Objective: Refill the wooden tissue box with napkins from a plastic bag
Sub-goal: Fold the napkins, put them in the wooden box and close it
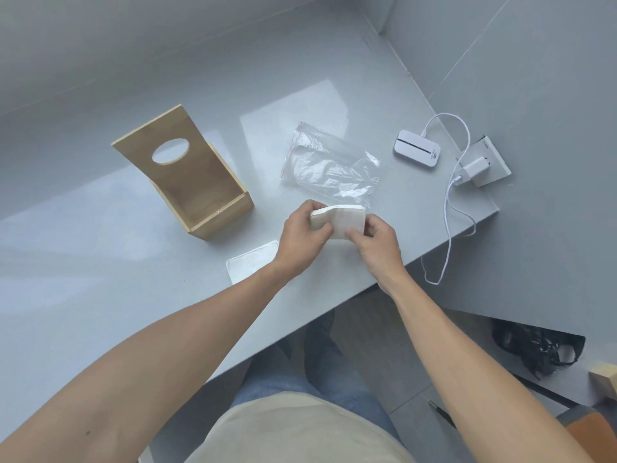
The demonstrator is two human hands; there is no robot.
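Observation:
A wooden tissue box (213, 208) stands open on the grey table, its lid with an oval hole (167, 145) raised; the inside looks empty. A clear, crumpled plastic bag (330, 165) with a red zip strip lies flat to its right. Just in front of the bag, my left hand (300, 238) and my right hand (374, 242) both grip a white stack of napkins (344, 222), held a little above the table. Another flat white napkin pack (250, 260) lies on the table under my left wrist.
A white pocket device (417, 149) with a cable (447, 208) and a charger in a wall socket plate (484, 162) sit at the right. The table's edge (434, 245) runs diagonally at the right. A black bag (541, 352) lies on the floor.

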